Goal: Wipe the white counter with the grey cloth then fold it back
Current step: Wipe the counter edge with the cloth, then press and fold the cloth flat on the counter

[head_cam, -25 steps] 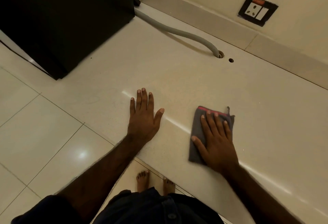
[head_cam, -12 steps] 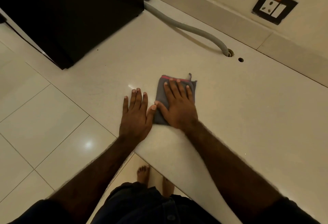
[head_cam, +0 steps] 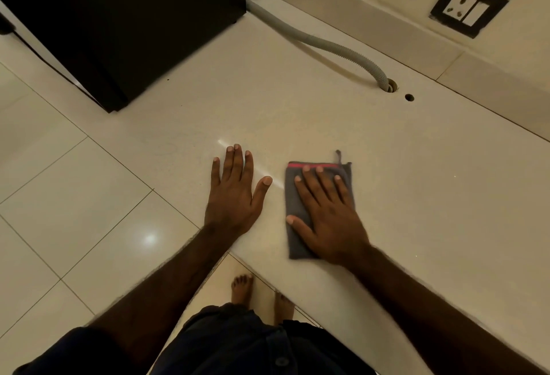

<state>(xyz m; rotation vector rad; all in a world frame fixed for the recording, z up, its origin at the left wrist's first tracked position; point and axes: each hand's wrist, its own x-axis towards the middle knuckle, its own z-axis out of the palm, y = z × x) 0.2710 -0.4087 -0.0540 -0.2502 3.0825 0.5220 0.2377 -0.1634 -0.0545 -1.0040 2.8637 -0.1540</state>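
A person looks down at a smooth, glossy white stone counter [head_cam: 342,113] from a head-worn camera. The right hand [head_cam: 327,214] lies flat on a small grey folded cloth with a red-stitched far edge [head_cam: 297,196], fingers slightly spread and pressing down, not curled around it. The cloth lies near the counter's front edge, a short gap to the right of the left hand [head_cam: 235,196]. That hand rests palm-down on the bare counter, fingers extended and close together, thumb angled out, holding nothing.

The cloth looks thin, soft and light, a limp rectangle with a small loop at its far right corner. It would likely slide easily over the polished surface under a flat palm, so downward pressure suits wiping. For folding, pinching a corner or the red-stitched edge seems the better hold.

At the back, a ribbed grey hose [head_cam: 327,44] runs into a hole in the counter, beside a large black appliance [head_cam: 119,17].
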